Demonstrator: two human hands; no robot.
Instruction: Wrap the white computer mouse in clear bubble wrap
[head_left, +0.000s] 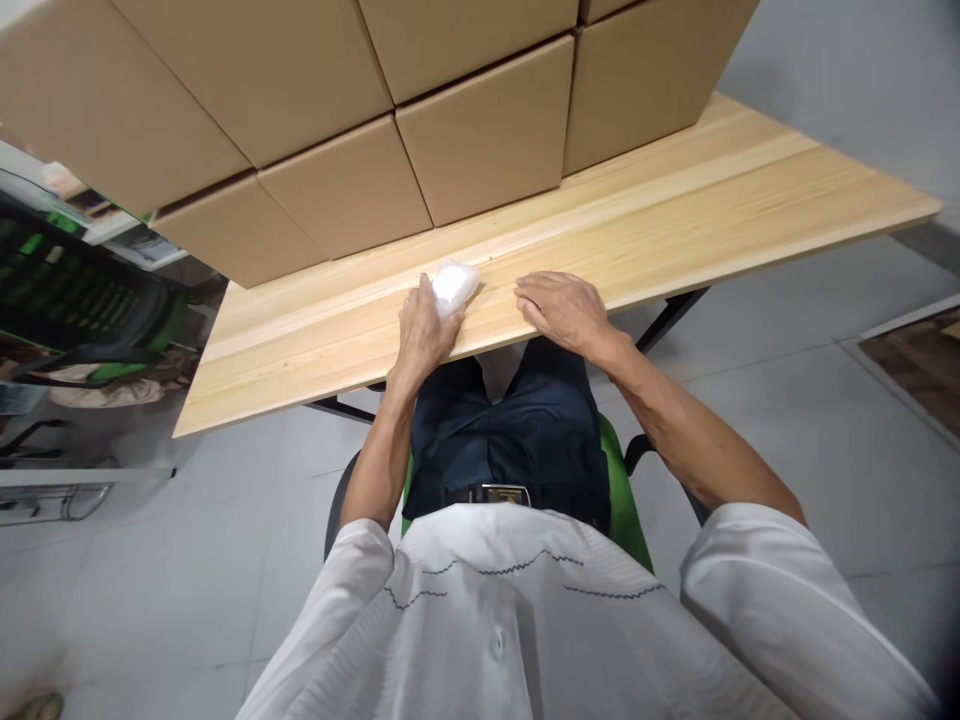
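Observation:
My left hand point(426, 325) is wrapped round a small white bundle point(454, 288), which looks like crumpled plastic or tissue wrapping; what is inside it cannot be made out. The bundle is at the wooden table point(660, 225), close to its front edge. To the right of it, my right hand point(561, 308) lies palm down on the tabletop near the same edge. Its fingers are stretched out towards the left, with no object visible in them. A short gap of bare wood separates the bundle from my right fingertips.
Stacked cardboard boxes point(487, 130) form a wall along the back of the table. A dark mesh chair point(82, 270) and shelving stand at the left. I sit on a green chair point(626, 500), with a black table leg point(671, 318) at the right.

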